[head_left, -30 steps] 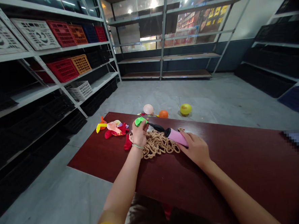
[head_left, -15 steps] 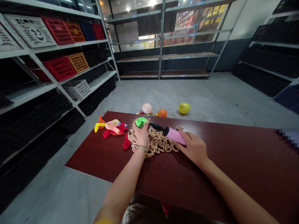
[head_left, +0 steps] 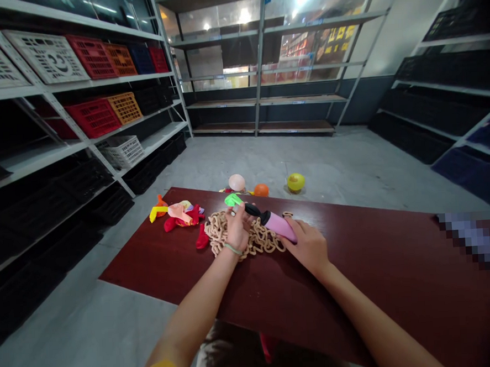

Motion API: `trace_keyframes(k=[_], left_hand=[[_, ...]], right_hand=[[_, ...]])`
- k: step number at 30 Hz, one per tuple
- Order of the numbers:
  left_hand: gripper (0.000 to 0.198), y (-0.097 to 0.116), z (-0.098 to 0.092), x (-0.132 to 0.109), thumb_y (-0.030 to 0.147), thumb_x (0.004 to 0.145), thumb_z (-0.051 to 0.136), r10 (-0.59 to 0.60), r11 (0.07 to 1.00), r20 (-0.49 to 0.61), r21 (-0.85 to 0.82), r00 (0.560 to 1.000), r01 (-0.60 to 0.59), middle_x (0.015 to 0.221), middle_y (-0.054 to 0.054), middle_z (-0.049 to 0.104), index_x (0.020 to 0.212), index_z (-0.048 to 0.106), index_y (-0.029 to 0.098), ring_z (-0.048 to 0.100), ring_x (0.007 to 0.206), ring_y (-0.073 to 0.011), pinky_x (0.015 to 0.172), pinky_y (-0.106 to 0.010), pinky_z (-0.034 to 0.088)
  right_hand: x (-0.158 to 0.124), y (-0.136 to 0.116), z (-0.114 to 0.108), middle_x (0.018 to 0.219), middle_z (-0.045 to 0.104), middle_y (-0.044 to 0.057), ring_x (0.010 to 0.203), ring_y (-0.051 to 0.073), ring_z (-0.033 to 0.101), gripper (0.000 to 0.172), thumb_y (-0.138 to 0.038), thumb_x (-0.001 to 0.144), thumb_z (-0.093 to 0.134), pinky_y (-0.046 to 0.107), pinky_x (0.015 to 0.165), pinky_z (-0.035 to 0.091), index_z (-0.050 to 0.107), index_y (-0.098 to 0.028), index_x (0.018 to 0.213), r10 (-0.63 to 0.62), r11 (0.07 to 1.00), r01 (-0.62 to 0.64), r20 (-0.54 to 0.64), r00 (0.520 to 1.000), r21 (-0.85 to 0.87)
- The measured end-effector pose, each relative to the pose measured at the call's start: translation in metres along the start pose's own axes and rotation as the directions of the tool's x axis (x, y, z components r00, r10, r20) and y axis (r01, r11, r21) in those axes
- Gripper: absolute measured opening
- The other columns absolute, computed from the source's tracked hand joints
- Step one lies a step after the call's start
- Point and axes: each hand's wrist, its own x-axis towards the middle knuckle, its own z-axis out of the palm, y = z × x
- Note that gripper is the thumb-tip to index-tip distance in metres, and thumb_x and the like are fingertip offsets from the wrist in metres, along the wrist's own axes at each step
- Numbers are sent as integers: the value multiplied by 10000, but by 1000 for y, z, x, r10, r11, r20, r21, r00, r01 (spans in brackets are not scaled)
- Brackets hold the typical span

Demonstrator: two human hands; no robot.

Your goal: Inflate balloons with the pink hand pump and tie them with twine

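Note:
My right hand [head_left: 311, 247] is wrapped round the pink barrel of a hand balloon pump [head_left: 280, 227], whose black nozzle end points up and left. At that nozzle, my left hand [head_left: 238, 229] is closed on the lower part of a limp green balloon [head_left: 231, 200]. The balloon's neck is partly hidden by the fingers. Beneath both hands lies a heap of beige, rope-like links [head_left: 261, 239]. Left of the heap rests a red balloon [head_left: 202, 237], with a pile of several flat coloured balloons [head_left: 182, 214] farther left.
The dark red table [head_left: 358, 276] spans the view before me. Beyond its far edge, a pale pink balloon [head_left: 236, 182], an orange balloon [head_left: 261, 190] and a yellow balloon [head_left: 296, 182] are on the floor. Shelves with crates [head_left: 91, 55] line the left; a pixelated patch covers the table's right.
My left fingers have shifted from around the green balloon's body down toward the nozzle, so more of the balloon shows. The right hand keeps its hold on the pump. The view has tilted slightly.

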Motion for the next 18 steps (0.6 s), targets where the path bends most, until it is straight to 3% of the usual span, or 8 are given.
trace_keyframes(k=[2, 4, 11, 18], left_hand=[[350, 1, -2, -1, 350, 799, 739, -109, 994, 25, 10, 994, 109, 1075, -76, 690, 1058, 559, 199, 699, 975, -217, 910, -382, 530], [312, 3, -2, 0, 373, 799, 733, -143, 989, 37, 45, 989, 142, 1023, -84, 703, 1001, 606, 171, 695, 973, -227, 915, -389, 524], [320, 12, 10, 1, 320, 759, 766, 84, 995, 183, 35, 980, -92, 992, -81, 719, 1011, 667, 150, 670, 1034, -218, 947, -344, 474], [268, 5, 27, 1, 388, 802, 720, 242, 970, 133, -1, 961, -244, 826, -36, 683, 867, 631, 144, 670, 829, -153, 896, -330, 487]], right_hand=[[0, 0, 0, 1138, 682, 83, 926, 235, 629, 492, -495, 907, 563, 327, 802, 424, 568, -211, 1310, 2, 1000, -2, -16, 1000, 6], [0, 1, -1, 1144, 681, 83, 936, 238, 630, 505, -496, 902, 575, 329, 809, 422, 561, -212, 1319, 4, 1000, -4, -23, 1000, 11], [-2, 2, -1, 1170, 672, 90, 935, 248, 631, 482, -470, 905, 572, 341, 800, 430, 554, -203, 1306, 6, 999, -6, -5, 1000, 36], [-1, 1, 4, 1128, 676, 85, 919, 256, 630, 477, -460, 903, 567, 354, 783, 431, 532, -207, 1306, 33, 999, -34, 23, 999, 40]])
